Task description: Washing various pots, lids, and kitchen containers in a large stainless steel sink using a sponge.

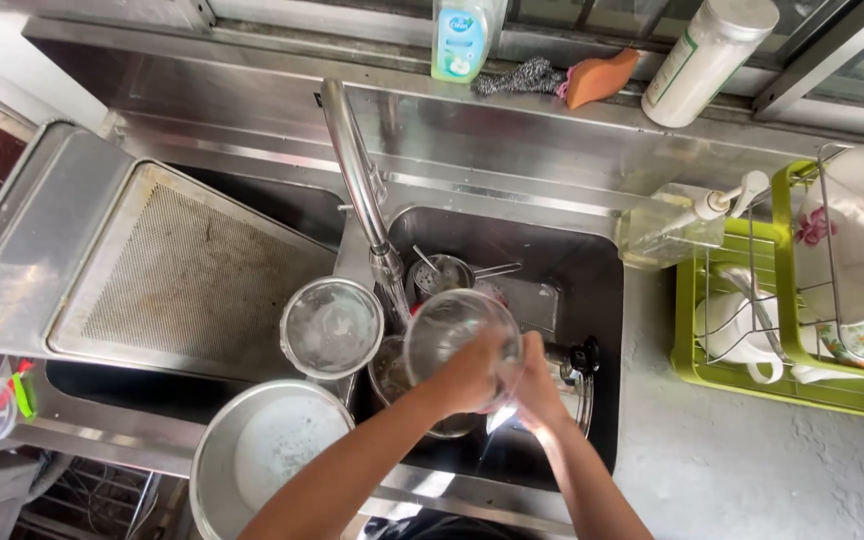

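Over the right basin of a steel sink, both my hands hold a clear glass bowl tilted under the tall tap. My left hand grips its near rim. My right hand presses against the bowl's right side. Below them lie a pot with a black knob and a small strainer with other utensils.
A round steel bowl sits on the divider, a large steel basin in front of it, a metal mesh tray over the left basin. A green dish rack with cups and plates stands right. Soap bottles and sponges line the sill.
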